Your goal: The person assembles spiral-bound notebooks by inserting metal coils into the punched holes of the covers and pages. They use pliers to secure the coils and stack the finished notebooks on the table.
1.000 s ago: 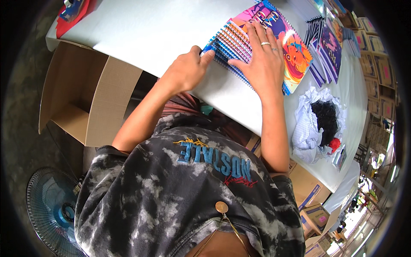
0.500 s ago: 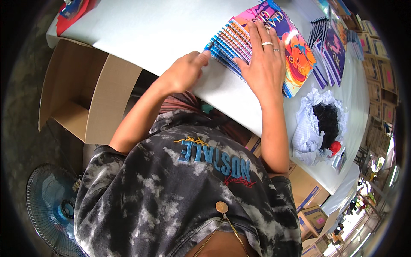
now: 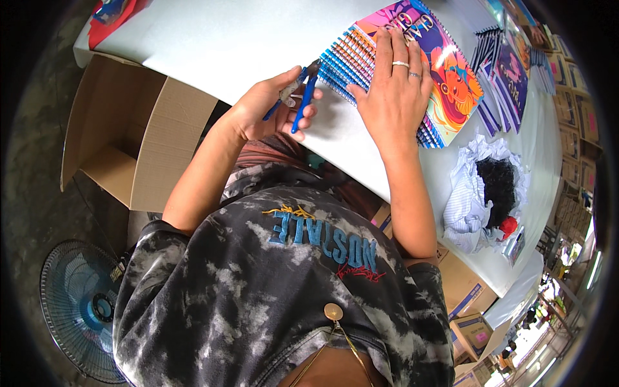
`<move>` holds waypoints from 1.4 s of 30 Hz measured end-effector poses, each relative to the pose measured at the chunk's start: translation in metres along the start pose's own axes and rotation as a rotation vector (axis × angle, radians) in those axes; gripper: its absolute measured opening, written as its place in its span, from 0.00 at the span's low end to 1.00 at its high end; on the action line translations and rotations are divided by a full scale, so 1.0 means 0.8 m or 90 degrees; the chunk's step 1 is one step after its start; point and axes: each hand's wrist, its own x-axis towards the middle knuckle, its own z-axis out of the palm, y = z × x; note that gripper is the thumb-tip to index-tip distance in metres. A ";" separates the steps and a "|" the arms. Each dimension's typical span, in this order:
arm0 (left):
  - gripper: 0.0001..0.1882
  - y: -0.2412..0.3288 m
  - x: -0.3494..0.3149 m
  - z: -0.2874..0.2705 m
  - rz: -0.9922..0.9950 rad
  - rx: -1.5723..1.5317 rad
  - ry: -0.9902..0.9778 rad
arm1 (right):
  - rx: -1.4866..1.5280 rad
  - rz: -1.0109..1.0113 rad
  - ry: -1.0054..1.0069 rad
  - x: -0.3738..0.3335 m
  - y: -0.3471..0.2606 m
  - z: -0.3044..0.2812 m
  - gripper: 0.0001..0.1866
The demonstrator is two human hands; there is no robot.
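A pair of blue-handled cutting pliers (image 3: 304, 103) rests in my left hand (image 3: 271, 106), its handles spread apart and my fingers curled round them. The dark jaws of the pliers lie right at the near left corner of a fanned stack of spiral-bound notebooks (image 3: 451, 80) with a colourful cover. Blue and orange coil bindings (image 3: 348, 58) show in rows along the left side of that stack. My right hand (image 3: 396, 97), with rings on it, lies flat across the stack, fingers stretched out toward the far edge and holding nothing.
Right of the stack stand more notebooks with dark purple covers (image 3: 509, 90). A crumpled striped cloth (image 3: 461, 200) round black contents lies nearer on the white table (image 3: 213, 45). At left are an open cardboard box (image 3: 171, 142) and a fan (image 3: 77, 316); boxes (image 3: 467, 284) stand below at right.
My left hand has turned palm up and its fingers have loosened, so that the pliers' handles now show spread. My right hand stays on the stack.
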 end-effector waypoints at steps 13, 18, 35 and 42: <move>0.30 -0.003 -0.001 0.010 -0.005 -0.046 0.026 | -0.037 -0.008 0.012 0.000 -0.008 0.006 0.49; 0.28 -0.005 0.009 0.011 0.039 0.572 0.263 | -0.104 -0.002 0.050 -0.001 -0.011 0.016 0.51; 0.29 0.001 0.000 0.011 0.007 0.777 0.282 | -0.062 -0.016 0.077 -0.009 -0.023 0.026 0.56; 0.32 0.012 -0.022 -0.001 -0.108 0.145 0.073 | -0.174 -0.007 0.038 -0.016 -0.032 0.045 0.55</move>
